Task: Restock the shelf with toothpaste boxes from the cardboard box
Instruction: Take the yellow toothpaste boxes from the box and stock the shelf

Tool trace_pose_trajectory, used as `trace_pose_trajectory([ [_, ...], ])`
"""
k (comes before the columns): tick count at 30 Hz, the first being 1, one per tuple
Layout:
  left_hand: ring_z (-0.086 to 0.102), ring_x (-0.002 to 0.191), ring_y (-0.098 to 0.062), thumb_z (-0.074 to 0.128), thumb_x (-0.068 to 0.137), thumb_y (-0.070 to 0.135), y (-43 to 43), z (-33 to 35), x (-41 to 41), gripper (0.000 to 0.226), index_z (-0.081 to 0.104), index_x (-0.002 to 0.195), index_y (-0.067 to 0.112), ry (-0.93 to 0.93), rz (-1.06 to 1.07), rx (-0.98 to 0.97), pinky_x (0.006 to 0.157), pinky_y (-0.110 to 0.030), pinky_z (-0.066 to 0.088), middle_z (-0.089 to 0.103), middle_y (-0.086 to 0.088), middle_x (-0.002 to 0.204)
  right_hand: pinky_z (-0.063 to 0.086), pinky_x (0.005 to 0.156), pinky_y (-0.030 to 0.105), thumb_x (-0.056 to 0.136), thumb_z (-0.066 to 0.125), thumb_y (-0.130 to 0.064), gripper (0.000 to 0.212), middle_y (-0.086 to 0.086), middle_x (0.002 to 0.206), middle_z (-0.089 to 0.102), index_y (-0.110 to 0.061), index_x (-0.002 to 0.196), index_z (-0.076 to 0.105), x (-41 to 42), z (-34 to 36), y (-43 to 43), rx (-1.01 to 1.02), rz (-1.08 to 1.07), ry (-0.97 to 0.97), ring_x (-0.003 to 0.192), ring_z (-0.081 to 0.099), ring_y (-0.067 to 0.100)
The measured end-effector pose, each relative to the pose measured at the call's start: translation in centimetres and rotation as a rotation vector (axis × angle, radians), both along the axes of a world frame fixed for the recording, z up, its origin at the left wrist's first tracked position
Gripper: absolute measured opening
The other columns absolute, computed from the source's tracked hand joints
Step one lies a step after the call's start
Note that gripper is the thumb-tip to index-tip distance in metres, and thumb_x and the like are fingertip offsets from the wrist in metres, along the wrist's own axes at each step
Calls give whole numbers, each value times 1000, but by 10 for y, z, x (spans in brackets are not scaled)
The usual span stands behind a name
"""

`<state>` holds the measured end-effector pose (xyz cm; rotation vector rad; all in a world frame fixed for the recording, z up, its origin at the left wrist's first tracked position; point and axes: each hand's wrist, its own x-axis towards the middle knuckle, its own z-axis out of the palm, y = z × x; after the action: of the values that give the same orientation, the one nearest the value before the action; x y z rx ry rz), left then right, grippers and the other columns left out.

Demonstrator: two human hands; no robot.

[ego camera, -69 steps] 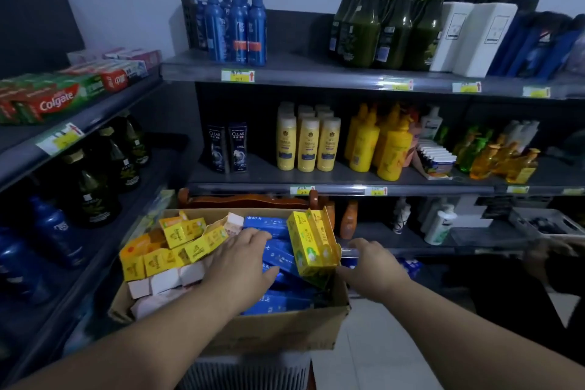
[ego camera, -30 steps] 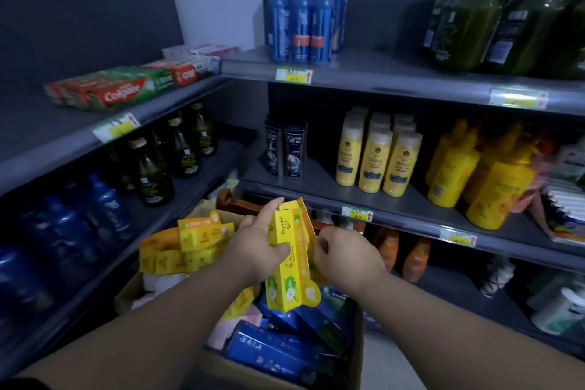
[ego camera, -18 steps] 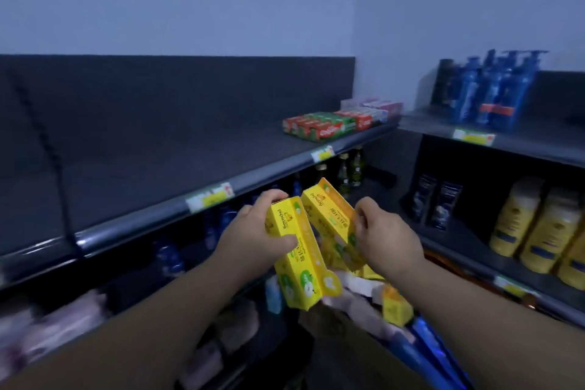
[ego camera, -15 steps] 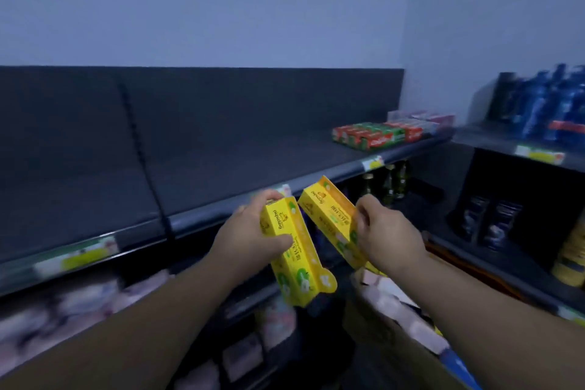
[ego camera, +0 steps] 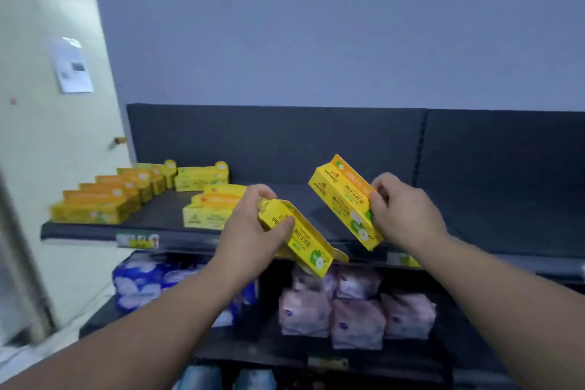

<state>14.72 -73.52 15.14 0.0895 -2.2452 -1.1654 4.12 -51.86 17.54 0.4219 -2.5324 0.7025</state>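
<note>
My left hand [ego camera: 253, 225] grips a yellow toothpaste box [ego camera: 300, 239] by its upper end, the box slanting down to the right in front of the shelf edge. My right hand [ego camera: 402, 212] holds a second yellow toothpaste box [ego camera: 343, 199], tilted, above the dark top shelf [ego camera: 474, 215]. Several yellow and orange toothpaste boxes [ego camera: 104, 196] lie in rows on the shelf's left part, with a small stack [ego camera: 212, 209] just left of my left hand. The cardboard box is out of view.
Below the top shelf sit blue-and-white soft packs [ego camera: 142, 279] on the left and pale purple packs [ego camera: 354, 310] in the middle. A price tag [ego camera: 137, 240] hangs on the shelf's front rail. A cream wall with a paper notice [ego camera: 72, 66] stands at the left.
The view has swung left from the cardboard box to the far left of the top shelf. Both hands have carried their yellow boxes along and moved further apart; shelved yellow boxes have come into view.
</note>
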Motion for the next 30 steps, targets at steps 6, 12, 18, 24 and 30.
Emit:
trace_pose_trajectory([
  [6, 65, 75, -21, 71, 81, 36, -86, 11, 39, 32, 43, 95, 41, 77, 188, 86, 74, -42, 55, 64, 1, 93, 47, 62, 34, 98, 42, -34, 11, -6, 88, 63, -31, 94, 52, -13, 23, -106, 22, 206, -1, 80, 58, 20],
  [12, 67, 75, -29, 71, 84, 24, -140, 34, 40, 34, 45, 85, 45, 223, 321, 232, 76, -54, 56, 60, -3, 95, 50, 63, 33, 98, 43, -34, 12, -7, 88, 63, -31, 95, 54, -37, 39, -166, 9, 320, 5, 79, 58, 18],
  [18, 68, 80, -32, 71, 84, 29, -176, 54, 6, 31, 43, 87, 40, 224, 467, 197, 75, -53, 57, 58, -3, 92, 52, 65, 35, 98, 42, -33, 12, -7, 91, 63, -32, 95, 54, -83, 58, -204, 35, 389, 13, 82, 59, 18],
  [24, 67, 83, -32, 67, 86, 37, -207, 59, -34, 31, 42, 103, 29, 125, 613, 130, 73, -49, 57, 54, 2, 90, 52, 68, 34, 98, 44, -31, 15, -4, 100, 64, -32, 101, 58, -127, 59, -230, 56, 428, -6, 87, 58, 20],
  [30, 66, 80, -29, 66, 86, 41, -240, 51, -74, 33, 43, 102, 25, -1, 683, 80, 75, -48, 56, 61, -2, 85, 48, 62, 30, 98, 45, -32, 13, -6, 98, 62, -33, 101, 58, -158, 51, -244, 76, 389, -53, 85, 57, 16],
])
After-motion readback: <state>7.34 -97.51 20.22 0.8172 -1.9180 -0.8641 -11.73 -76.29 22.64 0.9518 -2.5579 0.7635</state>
